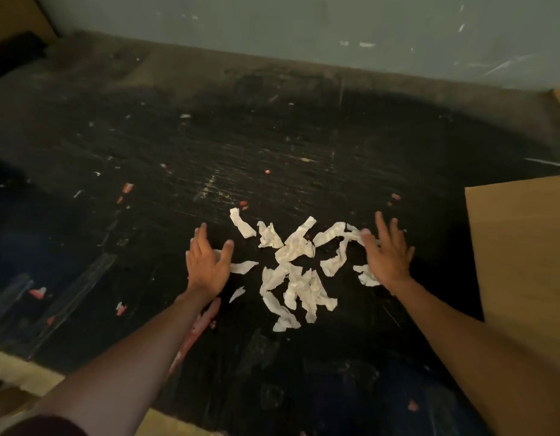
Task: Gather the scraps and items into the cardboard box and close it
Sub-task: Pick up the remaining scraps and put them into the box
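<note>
Cardboard box (523, 247) — cut off at right edge; scraps (368, 276) partly under right hand (388, 253).

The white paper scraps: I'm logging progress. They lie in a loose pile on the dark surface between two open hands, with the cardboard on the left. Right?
Nearly. The head view shows the cardboard on the right, beside the right hand. The white paper scraps do lie between it and the left hand.

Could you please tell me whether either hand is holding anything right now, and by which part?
Nothing is held: left hand and right hand lie open and flat beside the torn white paper scraps.
</note>
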Motion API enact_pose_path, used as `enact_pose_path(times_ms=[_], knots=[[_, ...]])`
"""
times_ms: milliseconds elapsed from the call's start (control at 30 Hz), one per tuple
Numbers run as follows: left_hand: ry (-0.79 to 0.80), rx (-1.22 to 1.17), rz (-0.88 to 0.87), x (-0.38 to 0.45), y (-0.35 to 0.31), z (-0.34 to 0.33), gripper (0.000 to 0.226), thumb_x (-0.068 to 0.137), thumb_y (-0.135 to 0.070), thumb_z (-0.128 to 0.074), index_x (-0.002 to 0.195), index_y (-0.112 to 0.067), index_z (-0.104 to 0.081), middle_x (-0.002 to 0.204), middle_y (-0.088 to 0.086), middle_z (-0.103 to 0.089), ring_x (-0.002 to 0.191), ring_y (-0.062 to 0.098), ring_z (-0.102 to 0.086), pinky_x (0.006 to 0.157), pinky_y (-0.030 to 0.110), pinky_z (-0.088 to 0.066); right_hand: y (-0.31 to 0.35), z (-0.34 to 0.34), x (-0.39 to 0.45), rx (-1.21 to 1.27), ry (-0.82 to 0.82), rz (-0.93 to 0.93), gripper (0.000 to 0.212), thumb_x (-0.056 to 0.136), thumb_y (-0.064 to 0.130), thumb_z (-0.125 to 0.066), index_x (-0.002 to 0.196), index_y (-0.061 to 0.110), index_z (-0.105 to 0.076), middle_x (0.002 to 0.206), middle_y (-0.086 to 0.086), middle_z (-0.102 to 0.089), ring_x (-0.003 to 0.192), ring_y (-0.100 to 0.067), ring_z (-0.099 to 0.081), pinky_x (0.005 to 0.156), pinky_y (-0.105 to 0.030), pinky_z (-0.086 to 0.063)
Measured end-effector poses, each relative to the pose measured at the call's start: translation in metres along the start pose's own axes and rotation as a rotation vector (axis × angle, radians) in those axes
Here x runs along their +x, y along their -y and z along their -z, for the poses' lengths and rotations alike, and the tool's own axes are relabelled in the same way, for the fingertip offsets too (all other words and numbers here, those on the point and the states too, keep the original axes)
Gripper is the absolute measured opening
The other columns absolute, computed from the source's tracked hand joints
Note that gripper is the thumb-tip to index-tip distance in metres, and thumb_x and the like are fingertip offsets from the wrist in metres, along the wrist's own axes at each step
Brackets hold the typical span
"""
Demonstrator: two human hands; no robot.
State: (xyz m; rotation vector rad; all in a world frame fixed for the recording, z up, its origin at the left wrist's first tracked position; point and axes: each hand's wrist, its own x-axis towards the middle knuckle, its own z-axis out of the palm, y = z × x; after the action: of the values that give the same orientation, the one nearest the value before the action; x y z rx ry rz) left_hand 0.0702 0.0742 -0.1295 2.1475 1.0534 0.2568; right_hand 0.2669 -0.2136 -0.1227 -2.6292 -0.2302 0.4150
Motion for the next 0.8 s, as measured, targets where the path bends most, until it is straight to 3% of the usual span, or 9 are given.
enact_pose_path(times_ms=[167, 300, 433, 500, 600, 700, 800], knots=[[0.280, -0.053, -0.098, 0.049, -0.035, -0.006, 0.079, 0.097, -0.054, -0.043, 0.157, -0.022, -0.002, 0.165, 0.007, -0.007, 0.151, 0.026, -0.005, 0.121, 0.050, -0.002, 0.040, -0.004, 0.011, -0.177, 0.242, 0.264, 0.070, 0.086, 0.079, -0.021, 0.145, 0.059, 0.010, 0.161, 0.005, 0.023, 0.147, -0.029, 0.021, 0.110, -0.070, 0.010], [0.464, 0.166, -0.280, 0.058, -0.047, -0.013, 0.080, 0.094, -0.064, -0.033, 0.157, -0.024, -0.004, 0.165, 0.005, -0.008, 0.151, 0.019, 0.000, 0.121, 0.046, 0.000, 0.071, -0.006, 0.019, -0.378, 0.387, 0.504, 0.082, 0.074, 0.090, -0.029, 0.139, 0.067, 0.016, 0.156, 0.008, 0.036, 0.142, -0.031, 0.032, 0.106, -0.076, 0.009], [0.525, 0.351, -0.457, 0.040, -0.044, -0.019, 0.090, 0.089, -0.074, -0.025, 0.157, -0.021, 0.004, 0.165, -0.002, 0.004, 0.149, 0.010, 0.012, 0.121, 0.040, 0.008, 0.084, -0.026, 0.016, -0.575, 0.415, 0.650, 0.082, 0.068, 0.095, -0.024, 0.138, 0.069, 0.012, 0.154, 0.009, 0.039, 0.141, -0.033, 0.034, 0.102, -0.077, 0.011], [0.549, 0.417, -0.504, 0.029, -0.040, -0.019, 0.101, 0.082, -0.082, -0.019, 0.156, -0.020, 0.009, 0.164, -0.004, 0.009, 0.148, 0.008, 0.017, 0.121, 0.039, 0.010, 0.081, -0.036, 0.013, -0.608, 0.367, 0.675, 0.078, 0.071, 0.093, -0.022, 0.141, 0.067, 0.002, 0.159, 0.009, 0.030, 0.144, -0.032, 0.029, 0.103, -0.075, 0.011], [0.573, 0.476, -0.552, 0.016, -0.036, -0.020, 0.113, 0.073, -0.091, -0.013, 0.155, -0.017, 0.014, 0.164, -0.002, 0.014, 0.147, 0.008, 0.020, 0.121, 0.040, 0.009, 0.074, -0.040, 0.006, -0.541, 0.208, 0.708, 0.061, 0.085, 0.078, -0.031, 0.141, 0.054, -0.030, 0.163, 0.003, -0.008, 0.149, -0.031, -0.002, 0.111, -0.072, -0.005], [0.586, 0.489, -0.558, 0.002, -0.039, -0.023, 0.121, 0.066, -0.096, -0.014, 0.154, -0.017, 0.018, 0.163, -0.002, 0.019, 0.147, 0.011, 0.023, 0.121, 0.044, 0.009, 0.062, -0.037, -0.003, -0.492, 0.076, 0.738, 0.041, 0.091, 0.048, -0.057, 0.128, 0.031, -0.053, 0.144, -0.003, -0.041, 0.129, -0.028, -0.035, 0.104, -0.052, -0.038], [0.576, 0.472, -0.543, -0.012, -0.050, -0.030, 0.129, 0.060, -0.099, -0.022, 0.152, -0.022, 0.022, 0.162, -0.001, 0.025, 0.147, 0.018, 0.024, 0.120, 0.049, 0.011, 0.054, -0.028, -0.004, -0.425, 0.109, 0.704, 0.034, 0.090, 0.031, -0.064, 0.121, 0.018, -0.059, 0.123, -0.005, -0.052, 0.110, -0.023, -0.046, 0.094, -0.043, -0.044]])
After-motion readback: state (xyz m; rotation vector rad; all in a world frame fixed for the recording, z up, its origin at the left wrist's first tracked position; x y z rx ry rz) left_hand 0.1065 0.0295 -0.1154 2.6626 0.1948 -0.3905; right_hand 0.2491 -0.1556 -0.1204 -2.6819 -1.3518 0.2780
